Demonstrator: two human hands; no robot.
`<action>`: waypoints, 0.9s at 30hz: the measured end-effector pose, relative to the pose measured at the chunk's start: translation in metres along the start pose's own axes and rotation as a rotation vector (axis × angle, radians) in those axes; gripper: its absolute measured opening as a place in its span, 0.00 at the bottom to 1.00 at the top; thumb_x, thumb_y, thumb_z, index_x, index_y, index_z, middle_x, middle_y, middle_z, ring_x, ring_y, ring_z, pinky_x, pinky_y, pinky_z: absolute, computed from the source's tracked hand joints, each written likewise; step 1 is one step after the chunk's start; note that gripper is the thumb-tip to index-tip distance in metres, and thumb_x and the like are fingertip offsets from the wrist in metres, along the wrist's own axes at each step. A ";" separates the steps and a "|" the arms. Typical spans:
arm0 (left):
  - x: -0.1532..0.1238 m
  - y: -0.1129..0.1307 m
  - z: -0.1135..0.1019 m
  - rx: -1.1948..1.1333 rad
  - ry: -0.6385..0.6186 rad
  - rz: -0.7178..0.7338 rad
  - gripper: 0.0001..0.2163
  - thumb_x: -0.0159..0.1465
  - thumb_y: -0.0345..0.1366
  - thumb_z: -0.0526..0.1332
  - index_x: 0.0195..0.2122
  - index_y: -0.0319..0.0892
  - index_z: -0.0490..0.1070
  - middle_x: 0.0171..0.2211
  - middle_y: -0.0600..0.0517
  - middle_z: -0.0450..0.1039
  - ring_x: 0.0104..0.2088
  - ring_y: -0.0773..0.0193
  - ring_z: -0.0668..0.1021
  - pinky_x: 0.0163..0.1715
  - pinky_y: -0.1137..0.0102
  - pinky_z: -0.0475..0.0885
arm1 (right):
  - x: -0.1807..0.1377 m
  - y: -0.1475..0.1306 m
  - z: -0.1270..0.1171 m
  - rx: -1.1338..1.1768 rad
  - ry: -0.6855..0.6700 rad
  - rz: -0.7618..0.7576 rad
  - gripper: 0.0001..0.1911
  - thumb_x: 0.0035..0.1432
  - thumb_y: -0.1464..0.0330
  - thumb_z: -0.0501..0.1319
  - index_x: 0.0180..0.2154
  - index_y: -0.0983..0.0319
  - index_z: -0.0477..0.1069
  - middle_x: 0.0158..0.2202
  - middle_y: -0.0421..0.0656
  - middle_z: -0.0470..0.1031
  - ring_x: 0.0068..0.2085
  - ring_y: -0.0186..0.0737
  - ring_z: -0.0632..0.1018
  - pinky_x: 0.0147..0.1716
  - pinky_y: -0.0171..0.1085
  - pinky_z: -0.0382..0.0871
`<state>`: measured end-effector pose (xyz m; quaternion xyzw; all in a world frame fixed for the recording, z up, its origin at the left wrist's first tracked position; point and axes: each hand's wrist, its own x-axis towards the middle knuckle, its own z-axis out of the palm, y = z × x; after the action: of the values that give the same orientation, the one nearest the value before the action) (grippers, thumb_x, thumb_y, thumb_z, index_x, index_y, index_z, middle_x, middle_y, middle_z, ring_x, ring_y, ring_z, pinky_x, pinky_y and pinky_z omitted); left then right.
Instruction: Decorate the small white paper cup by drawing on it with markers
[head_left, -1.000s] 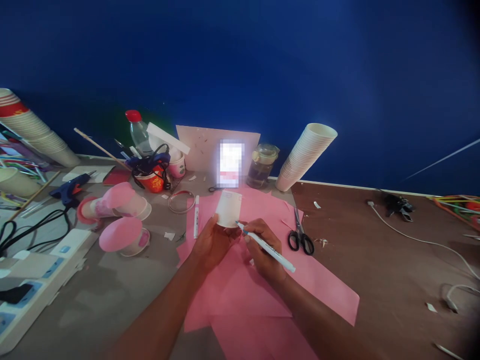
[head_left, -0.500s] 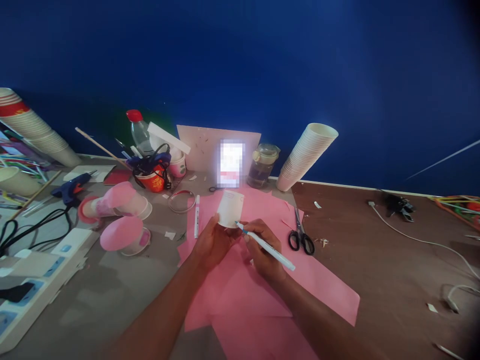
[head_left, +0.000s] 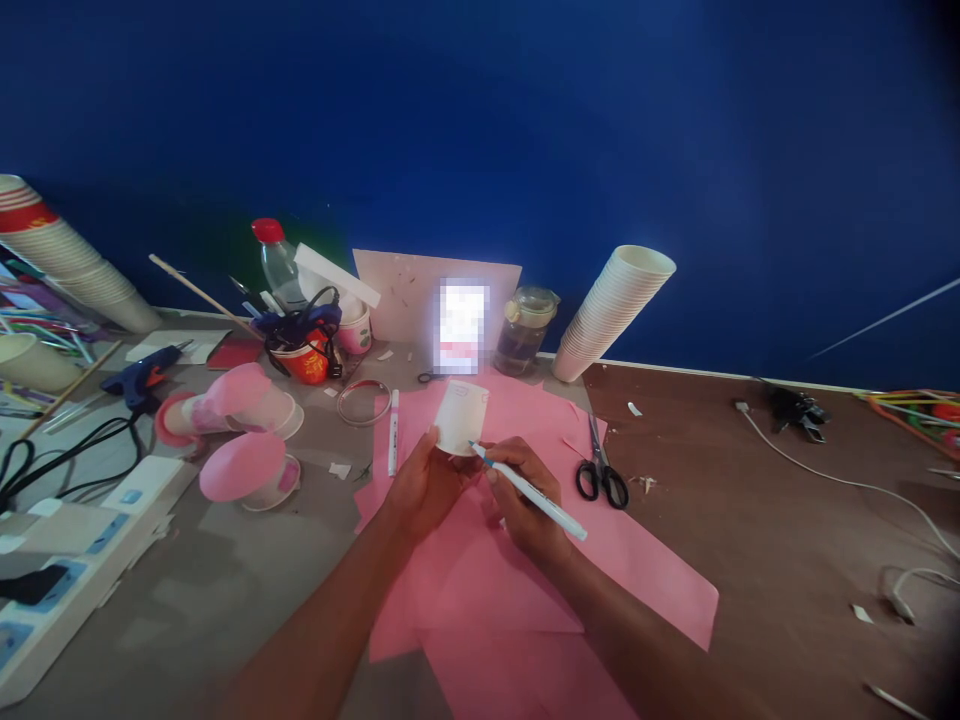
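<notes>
A white paper cup with faint drawn marks is tilted in my left hand, whose fingers close round its lower left side. My right hand grips a white marker with a blue tip end. That tip meets the cup's wall near its lower edge. Beneath both hands lie overlapping sheets of pink paper. Black-handled scissors rest at the right of the paper, and a second marker lies at its left edge.
A tall stack of paper cups leans at the back beside a lidded jar. Leftward are pink-covered cups, a glue gun and a white power strip. A bright blurred screen stands behind the cup.
Almost nothing differs. The marker's back end has shifted very slightly left, while its tip stays at the cup and my left hand keeps its hold.
</notes>
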<state>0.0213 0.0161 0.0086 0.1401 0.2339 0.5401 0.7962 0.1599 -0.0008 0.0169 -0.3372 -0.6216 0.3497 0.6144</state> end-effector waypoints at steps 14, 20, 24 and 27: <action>0.000 0.000 0.003 -0.023 0.030 0.004 0.13 0.63 0.42 0.61 0.39 0.36 0.75 0.34 0.46 0.79 0.34 0.63 0.78 0.40 0.68 0.73 | 0.001 0.000 0.000 -0.040 0.004 -0.008 0.09 0.58 0.74 0.58 0.39 0.57 0.72 0.35 0.43 0.75 0.36 0.39 0.78 0.35 0.39 0.74; 0.000 0.000 0.001 -0.016 0.022 0.007 0.13 0.63 0.42 0.61 0.40 0.37 0.75 0.35 0.46 0.79 0.36 0.62 0.78 0.41 0.67 0.73 | 0.001 0.000 0.000 -0.044 0.012 -0.014 0.10 0.58 0.75 0.58 0.39 0.56 0.72 0.35 0.43 0.75 0.36 0.38 0.78 0.35 0.39 0.74; 0.000 -0.001 0.001 -0.017 0.029 0.007 0.12 0.63 0.42 0.62 0.40 0.37 0.75 0.34 0.47 0.79 0.35 0.62 0.78 0.42 0.67 0.72 | 0.001 -0.001 0.001 -0.054 0.016 -0.010 0.09 0.57 0.74 0.58 0.39 0.56 0.72 0.34 0.42 0.75 0.35 0.39 0.78 0.34 0.40 0.74; 0.000 0.000 0.002 -0.015 0.038 0.005 0.12 0.62 0.41 0.62 0.40 0.37 0.75 0.34 0.47 0.79 0.35 0.62 0.78 0.42 0.66 0.72 | 0.002 -0.001 0.000 -0.062 0.012 -0.009 0.09 0.57 0.74 0.58 0.39 0.56 0.72 0.35 0.42 0.75 0.35 0.38 0.77 0.34 0.39 0.73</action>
<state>0.0225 0.0160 0.0100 0.1243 0.2447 0.5462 0.7914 0.1598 0.0000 0.0190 -0.3553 -0.6300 0.3257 0.6089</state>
